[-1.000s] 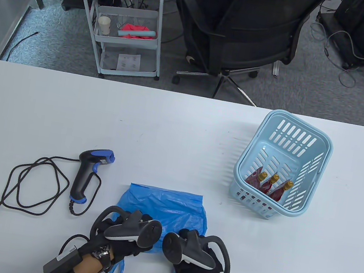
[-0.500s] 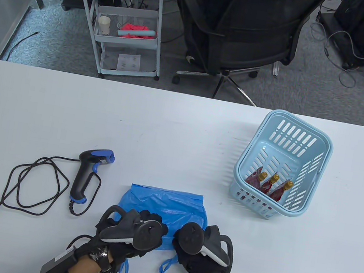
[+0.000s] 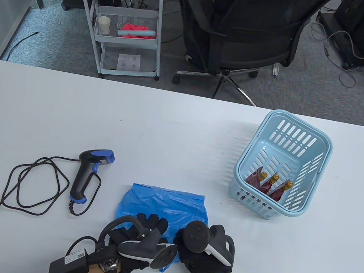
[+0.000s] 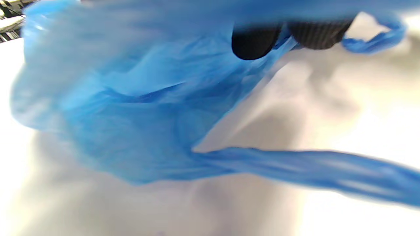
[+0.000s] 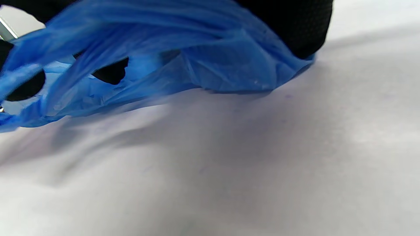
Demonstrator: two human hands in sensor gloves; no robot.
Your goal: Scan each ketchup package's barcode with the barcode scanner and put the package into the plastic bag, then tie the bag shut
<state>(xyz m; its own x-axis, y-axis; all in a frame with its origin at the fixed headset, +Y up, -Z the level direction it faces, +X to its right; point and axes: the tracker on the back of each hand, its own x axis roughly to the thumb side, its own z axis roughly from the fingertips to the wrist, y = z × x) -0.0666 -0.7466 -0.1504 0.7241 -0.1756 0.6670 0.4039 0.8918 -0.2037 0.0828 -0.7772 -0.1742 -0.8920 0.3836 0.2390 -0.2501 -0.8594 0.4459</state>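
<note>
At the near edge of the white table (image 3: 68, 115), the crumpled blue plastic bag (image 3: 163, 208) is gripped at its near end by both gloved hands: the left hand (image 3: 138, 240) and the right hand (image 3: 204, 257), whose fingers (image 5: 295, 26) are curled into the film. Beyond the hands the bag lies flat. To its left, apart, the black and blue barcode scanner (image 3: 88, 173) is laid beside its coiled black cable (image 3: 32, 185). Toward the right edge, 3 red ketchup packages (image 3: 269, 186) are kept inside the light-blue slotted plastic basket (image 3: 294, 126).
</note>
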